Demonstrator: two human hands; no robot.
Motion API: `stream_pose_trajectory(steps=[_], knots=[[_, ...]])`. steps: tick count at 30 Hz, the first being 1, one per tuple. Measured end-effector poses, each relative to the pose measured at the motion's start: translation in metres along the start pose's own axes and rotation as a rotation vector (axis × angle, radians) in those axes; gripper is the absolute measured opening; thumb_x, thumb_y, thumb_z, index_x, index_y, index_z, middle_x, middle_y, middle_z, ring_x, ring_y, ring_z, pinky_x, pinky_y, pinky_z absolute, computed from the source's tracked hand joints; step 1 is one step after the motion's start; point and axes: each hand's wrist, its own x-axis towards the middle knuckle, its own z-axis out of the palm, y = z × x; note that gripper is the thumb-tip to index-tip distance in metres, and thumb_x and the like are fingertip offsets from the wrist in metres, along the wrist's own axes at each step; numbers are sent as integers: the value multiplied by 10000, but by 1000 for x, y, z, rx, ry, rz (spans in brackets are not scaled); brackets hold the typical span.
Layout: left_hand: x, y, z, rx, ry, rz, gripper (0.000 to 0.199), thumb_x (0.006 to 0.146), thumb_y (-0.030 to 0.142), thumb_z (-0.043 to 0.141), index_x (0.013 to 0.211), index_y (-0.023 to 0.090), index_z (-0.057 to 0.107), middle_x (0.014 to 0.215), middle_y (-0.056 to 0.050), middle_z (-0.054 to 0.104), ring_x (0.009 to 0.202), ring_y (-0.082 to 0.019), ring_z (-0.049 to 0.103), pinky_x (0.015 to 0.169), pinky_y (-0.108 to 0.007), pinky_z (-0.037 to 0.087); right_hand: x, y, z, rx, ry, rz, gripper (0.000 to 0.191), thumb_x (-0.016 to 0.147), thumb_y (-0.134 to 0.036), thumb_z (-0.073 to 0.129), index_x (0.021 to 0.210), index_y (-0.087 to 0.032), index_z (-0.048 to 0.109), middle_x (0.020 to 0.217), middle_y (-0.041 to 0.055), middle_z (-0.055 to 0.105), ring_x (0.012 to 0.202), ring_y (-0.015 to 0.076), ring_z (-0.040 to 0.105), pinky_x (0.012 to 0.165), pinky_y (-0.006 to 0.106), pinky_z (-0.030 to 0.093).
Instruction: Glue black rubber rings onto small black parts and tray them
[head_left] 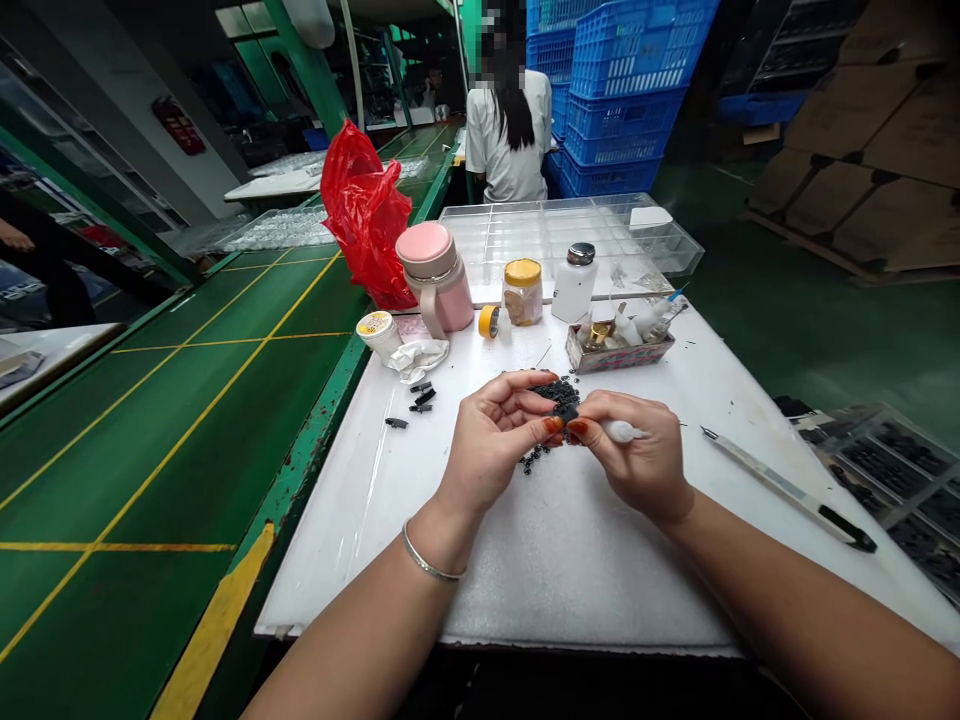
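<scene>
My left hand [491,440] and my right hand [630,450] meet above a white foam sheet [570,570]. Between the fingertips of both hands is a small black part [566,412], and my left hand pinches it. My right hand grips a white-handled tool [622,431], whose tip is hidden by my fingers. A heap of tiny black beads [559,392] lies just behind my fingers, with a smaller scatter [534,458] under my left hand. Several black pieces [421,397] lie to the left.
A pink lidded mug [435,275], a yellow-lidded jar [523,291], a white bottle [575,284], a small tray of bottles [619,343] and a red plastic bag [366,215] stand beyond my hands. A long knife [787,488] lies right. A seated person [508,130] is ahead, near blue crates [622,90].
</scene>
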Motion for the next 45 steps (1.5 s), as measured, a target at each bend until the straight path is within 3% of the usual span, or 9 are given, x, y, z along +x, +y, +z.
stream_pose_trajectory(steps=[11,29,40,45], knots=[[-3,3,4,178,77,83,243,720,192,781,956,169,729,899,-65,715,787,-152,675,712,-217,568,3,-3,-2,-47,3,18,104,834,-149,637,730,-159,638,626,-7,608,562,100,539,546,230,409],[-5,4,5,216,91,110,260,722,177,781,978,188,733,920,-51,710,837,-140,667,745,-197,566,4,-6,-3,-68,-1,28,125,846,-167,622,724,-157,646,626,-1,627,557,104,556,540,223,418],[-5,0,1,141,60,-27,282,705,228,800,974,171,739,839,-77,726,730,-182,687,689,-261,582,3,-11,-3,-96,12,-46,121,838,-137,621,720,-161,616,622,-7,606,557,92,536,551,216,415],[-4,-2,-2,130,43,-38,284,700,209,804,976,179,740,836,-73,725,708,-164,678,664,-232,564,3,-12,-2,-132,17,-67,116,837,-136,612,723,-156,614,612,1,595,552,97,522,547,224,399]])
